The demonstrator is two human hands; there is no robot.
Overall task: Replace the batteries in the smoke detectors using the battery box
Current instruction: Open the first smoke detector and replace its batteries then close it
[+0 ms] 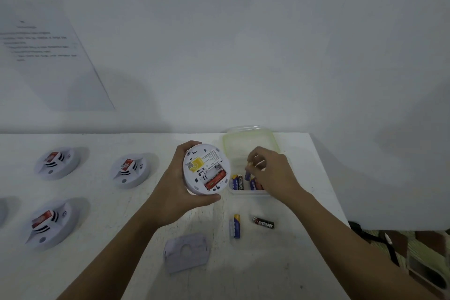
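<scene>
My left hand (177,190) grips a white smoke detector (205,169) turned back side up, its battery bay uncovered with one red battery (215,180) lying in it. My right hand (270,170) reaches into the clear plastic battery box (246,143) and pinches a blue battery (248,174) by its top end. More batteries (237,182) lie at the box's near wall. Two loose batteries rest on the table in front of the box: a blue-and-yellow one (235,226) and a black one (263,223). The detector's grey cover plate (186,252) lies flat near me.
Three more smoke detectors with red labels sit on the white table to the left: one (57,162), another (130,169), a third (48,224). A printed sheet (48,56) hangs on the wall. The table's right edge (333,192) drops to a patterned floor.
</scene>
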